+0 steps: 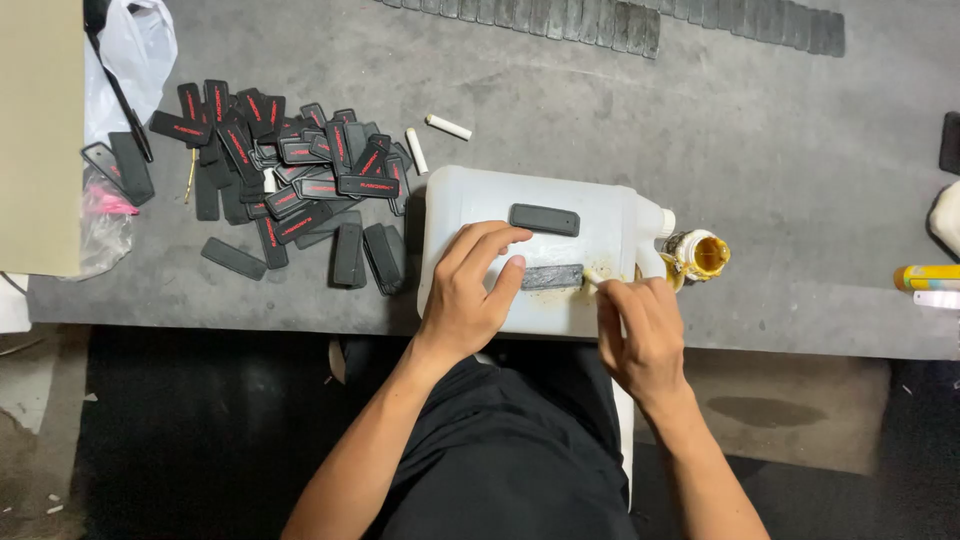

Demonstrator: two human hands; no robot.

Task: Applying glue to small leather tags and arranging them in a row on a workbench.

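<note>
A white plastic jerrycan (pixel 610 215) lies flat on the grey worktop (pixel 780 150) with two flat black rubber strips on it: one bare (pixel 544 219), one grey-smeared (pixel 551 277). The left hand (pixel 466 290) pins the smeared strip, fingers (pixel 503 282) spread. The right hand (pixel 640 335) pinches a small pale stick (pixel 592 279) at the strip's end, fingers together. One open yellow glue pot (pixel 706 254) sits beside it; two white sticks (pixel 432 137) and a pile of black strips (pixel 290 180), too many to count, lie to the left.

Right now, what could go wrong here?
1. The open glue pot sits by the right hand and could be knocked over.
2. The left hand pins the wet strip, so fingers may pick up glue.
3. The jug lies on its side as a base and might rock.
</note>
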